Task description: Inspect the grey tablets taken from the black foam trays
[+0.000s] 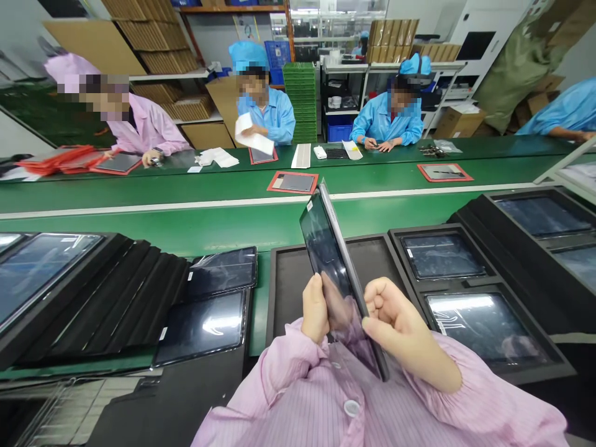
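A dark glossy tablet (pixel 333 261) is held up on edge in front of my chest, its screen turned to the left and a small white label near its top corner. My left hand (pixel 316 310) grips its left edge, thumb on the rim. Against the back and right edge my right hand (pixel 395 316) is closed, fingers curled and thumb touching the tablet's side. Below and behind the tablet lies a black foam tray (pixel 293 292). At its right, another foam tray (pixel 421 292) holds two tablets (pixel 484 326) with their screens up.
Two tablets (pixel 205 323) lie on black foam at the left, beside stacked foam trays (pixel 112 310). More trayed tablets (pixel 544 213) stand at the far right. Across the green conveyor (pixel 209 217), carrying red-framed pieces (pixel 293 182), several co-workers sit, one handling white sheets (pixel 254 133).
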A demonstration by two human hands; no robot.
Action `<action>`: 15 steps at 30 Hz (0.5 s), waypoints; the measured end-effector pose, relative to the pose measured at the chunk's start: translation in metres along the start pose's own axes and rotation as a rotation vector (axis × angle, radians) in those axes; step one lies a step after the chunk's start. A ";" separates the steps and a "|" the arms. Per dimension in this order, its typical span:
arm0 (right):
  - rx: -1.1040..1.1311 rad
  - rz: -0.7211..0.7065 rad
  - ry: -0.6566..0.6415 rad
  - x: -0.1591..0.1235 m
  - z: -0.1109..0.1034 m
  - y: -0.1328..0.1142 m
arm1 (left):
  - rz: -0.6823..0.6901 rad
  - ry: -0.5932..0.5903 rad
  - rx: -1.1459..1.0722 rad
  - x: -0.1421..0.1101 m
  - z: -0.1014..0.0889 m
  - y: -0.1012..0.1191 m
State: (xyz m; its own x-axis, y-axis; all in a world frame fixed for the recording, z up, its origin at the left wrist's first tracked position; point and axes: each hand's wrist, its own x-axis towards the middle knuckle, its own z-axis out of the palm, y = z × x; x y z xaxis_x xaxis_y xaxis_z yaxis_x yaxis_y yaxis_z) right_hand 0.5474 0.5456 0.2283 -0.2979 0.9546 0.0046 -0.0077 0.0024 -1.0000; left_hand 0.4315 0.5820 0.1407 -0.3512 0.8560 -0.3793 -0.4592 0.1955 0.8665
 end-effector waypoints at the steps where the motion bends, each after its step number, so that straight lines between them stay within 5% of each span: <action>1: -0.099 -0.052 0.070 0.005 -0.004 0.002 | 0.014 -0.019 0.006 0.000 0.000 0.002; 4: -0.542 -0.408 0.298 0.026 -0.022 0.007 | 0.000 -0.140 0.046 0.006 -0.003 0.012; 6: -0.926 -0.688 0.337 0.039 -0.038 0.004 | -0.103 -0.303 0.101 0.013 -0.007 0.023; 8: -1.264 -0.870 0.268 0.047 -0.050 -0.002 | -0.249 -0.487 0.186 0.024 -0.013 0.038; 11: -1.513 -1.012 0.001 0.048 -0.059 -0.016 | -0.391 -0.666 0.318 0.043 -0.026 0.057; 13: -1.536 -1.051 -0.170 0.046 -0.060 -0.021 | -0.436 -0.653 0.279 0.055 -0.034 0.062; 15: -1.511 -1.023 -0.163 0.042 -0.055 -0.021 | -0.408 -0.536 0.049 0.063 -0.037 0.057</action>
State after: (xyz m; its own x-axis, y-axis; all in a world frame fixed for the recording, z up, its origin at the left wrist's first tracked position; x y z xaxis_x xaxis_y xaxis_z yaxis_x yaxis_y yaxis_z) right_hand 0.5876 0.6021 0.2486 -0.8098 0.3714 0.4542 0.5147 0.8213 0.2460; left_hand 0.3535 0.6293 0.1546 0.3016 0.8259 -0.4764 -0.4275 0.5638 0.7067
